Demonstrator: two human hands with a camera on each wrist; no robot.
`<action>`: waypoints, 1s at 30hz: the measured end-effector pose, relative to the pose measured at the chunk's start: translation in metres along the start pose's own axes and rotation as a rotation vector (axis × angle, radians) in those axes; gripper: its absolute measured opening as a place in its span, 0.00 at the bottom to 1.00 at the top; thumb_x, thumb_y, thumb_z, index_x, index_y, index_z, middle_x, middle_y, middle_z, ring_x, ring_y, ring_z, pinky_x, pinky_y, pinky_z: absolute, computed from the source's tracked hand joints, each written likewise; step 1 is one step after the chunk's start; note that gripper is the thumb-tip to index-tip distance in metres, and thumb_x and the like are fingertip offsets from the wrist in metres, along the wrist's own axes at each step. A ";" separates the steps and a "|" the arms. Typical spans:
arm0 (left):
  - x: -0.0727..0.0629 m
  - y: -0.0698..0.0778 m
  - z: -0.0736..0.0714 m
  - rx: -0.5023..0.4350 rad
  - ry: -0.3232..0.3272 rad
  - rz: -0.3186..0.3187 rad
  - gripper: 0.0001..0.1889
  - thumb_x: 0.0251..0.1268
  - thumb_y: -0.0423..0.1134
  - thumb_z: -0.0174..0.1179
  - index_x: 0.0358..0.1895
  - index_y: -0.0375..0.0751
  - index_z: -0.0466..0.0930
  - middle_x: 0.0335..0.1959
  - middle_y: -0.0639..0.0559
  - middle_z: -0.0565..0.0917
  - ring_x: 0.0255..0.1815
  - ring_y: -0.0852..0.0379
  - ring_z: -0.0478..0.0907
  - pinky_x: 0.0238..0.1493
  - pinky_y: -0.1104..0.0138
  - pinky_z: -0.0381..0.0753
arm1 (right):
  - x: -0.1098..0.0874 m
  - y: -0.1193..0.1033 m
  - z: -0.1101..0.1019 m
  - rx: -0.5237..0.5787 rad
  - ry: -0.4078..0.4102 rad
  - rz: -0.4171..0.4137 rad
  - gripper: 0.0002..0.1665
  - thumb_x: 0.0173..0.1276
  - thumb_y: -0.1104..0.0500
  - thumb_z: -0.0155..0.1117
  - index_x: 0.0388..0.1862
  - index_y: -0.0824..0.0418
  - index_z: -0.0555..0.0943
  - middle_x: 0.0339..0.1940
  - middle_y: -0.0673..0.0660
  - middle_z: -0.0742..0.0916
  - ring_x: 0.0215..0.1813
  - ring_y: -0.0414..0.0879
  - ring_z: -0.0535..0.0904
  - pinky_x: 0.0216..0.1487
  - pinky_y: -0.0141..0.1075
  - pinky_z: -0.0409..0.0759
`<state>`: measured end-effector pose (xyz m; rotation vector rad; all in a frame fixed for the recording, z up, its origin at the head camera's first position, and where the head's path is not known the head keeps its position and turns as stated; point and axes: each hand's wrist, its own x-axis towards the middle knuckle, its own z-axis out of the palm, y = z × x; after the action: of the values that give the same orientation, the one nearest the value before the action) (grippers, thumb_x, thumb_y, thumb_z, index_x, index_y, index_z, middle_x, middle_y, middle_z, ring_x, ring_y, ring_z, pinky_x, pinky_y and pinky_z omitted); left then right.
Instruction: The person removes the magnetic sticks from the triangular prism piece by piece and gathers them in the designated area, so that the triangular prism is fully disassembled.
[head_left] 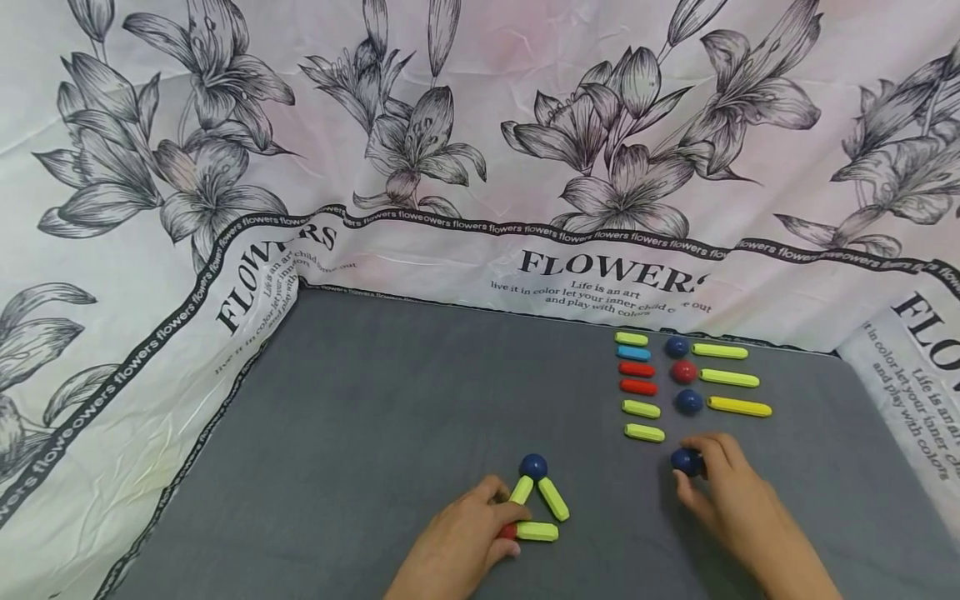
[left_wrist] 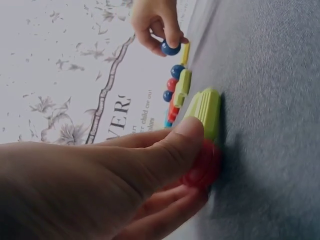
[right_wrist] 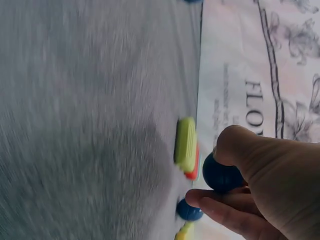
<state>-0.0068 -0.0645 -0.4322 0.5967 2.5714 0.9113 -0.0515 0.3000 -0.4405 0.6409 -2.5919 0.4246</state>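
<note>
My left hand (head_left: 467, 533) grips a red ball (left_wrist: 204, 165), largely hidden by the fingers in the head view. Against that ball lies a short lime-green stick (head_left: 537, 532). Two more green sticks, a left one (head_left: 522, 489) and a right one (head_left: 554, 499), slant down from a blue ball (head_left: 533, 467), roughly forming a triangle. The left fingers overlap the lower end of the left stick. Over to the right, my right hand (head_left: 738, 500) pinches another blue ball (right_wrist: 222, 175) between thumb and fingers. In the right wrist view this ball appears raised off the grey surface.
Beyond the right hand, short sticks, among them a blue one (head_left: 633, 353) and a red one (head_left: 637, 369), lie in a column. Beside them are two blue balls, a red ball (head_left: 683, 371) and longer sticks, one yellow (head_left: 739, 407). Flower-printed cloth (head_left: 450, 258) borders the grey surface (head_left: 375, 400).
</note>
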 end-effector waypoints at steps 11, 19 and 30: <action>0.001 0.003 -0.004 0.210 -0.063 0.020 0.37 0.60 0.26 0.75 0.67 0.69 0.81 0.56 0.64 0.78 0.38 0.68 0.73 0.38 0.71 0.79 | 0.003 0.038 0.005 -0.042 -0.108 0.131 0.30 0.54 0.69 0.82 0.54 0.73 0.78 0.47 0.69 0.80 0.36 0.61 0.83 0.31 0.56 0.80; -0.001 0.003 -0.003 0.163 0.002 0.067 0.27 0.64 0.37 0.75 0.65 0.67 0.83 0.52 0.66 0.80 0.41 0.70 0.73 0.39 0.73 0.79 | 0.018 0.044 0.001 -0.057 -0.258 0.233 0.26 0.65 0.61 0.79 0.57 0.70 0.78 0.50 0.69 0.80 0.37 0.62 0.83 0.35 0.61 0.81; 0.004 0.004 -0.003 0.239 -0.006 0.047 0.26 0.60 0.47 0.77 0.63 0.62 0.85 0.49 0.64 0.79 0.41 0.68 0.72 0.44 0.69 0.80 | 0.025 0.045 0.002 -0.086 -0.301 0.259 0.27 0.67 0.57 0.78 0.58 0.69 0.78 0.49 0.67 0.81 0.36 0.63 0.84 0.32 0.62 0.80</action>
<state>-0.0109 -0.0612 -0.4286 0.7258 2.6919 0.6179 -0.0949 0.3283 -0.4383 0.3622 -2.9766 0.3125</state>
